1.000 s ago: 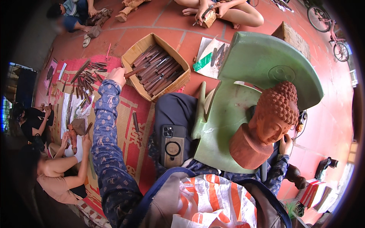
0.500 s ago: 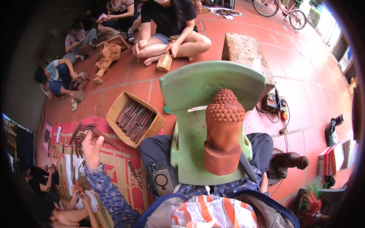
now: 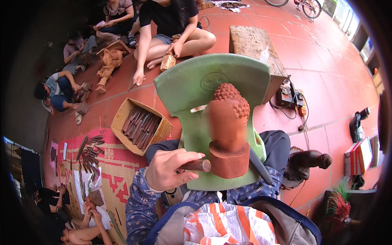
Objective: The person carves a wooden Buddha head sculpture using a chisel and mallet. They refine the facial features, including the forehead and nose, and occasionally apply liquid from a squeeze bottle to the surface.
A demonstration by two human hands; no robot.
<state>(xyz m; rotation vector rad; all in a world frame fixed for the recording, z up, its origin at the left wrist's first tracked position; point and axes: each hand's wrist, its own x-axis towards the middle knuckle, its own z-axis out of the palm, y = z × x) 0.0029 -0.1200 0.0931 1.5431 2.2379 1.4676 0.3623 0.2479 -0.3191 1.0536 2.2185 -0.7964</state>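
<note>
My left hand (image 3: 166,170) is closed round a dark wooden tool handle (image 3: 200,165), whose round end points toward the carved head. Whether a blade sits on its other end is hidden by the hand. The red-brown wooden Buddha head (image 3: 228,163), with knobbed curls and a block-like neck, stands on the seat of a green plastic chair (image 3: 192,122) right in front of me. Just right of it leans a dark bar (image 3: 263,173) whose kind I cannot make out. My right hand does not show.
A cardboard box (image 3: 161,136) full of wooden-handled tools stands left of the chair; more tools (image 3: 87,155) lie on the patterned mat (image 3: 118,173). Beyond the chair are a wooden block (image 3: 251,43) and wired power adapters (image 3: 290,98). A dark carved figure (image 3: 304,165) lies right. Several people sit nearby.
My left hand has come from above the mat rightward to the chair, carrying the tool handle. The carved head has turned. My right hand has left view. The person ahead has lowered a hand to the floor.
</note>
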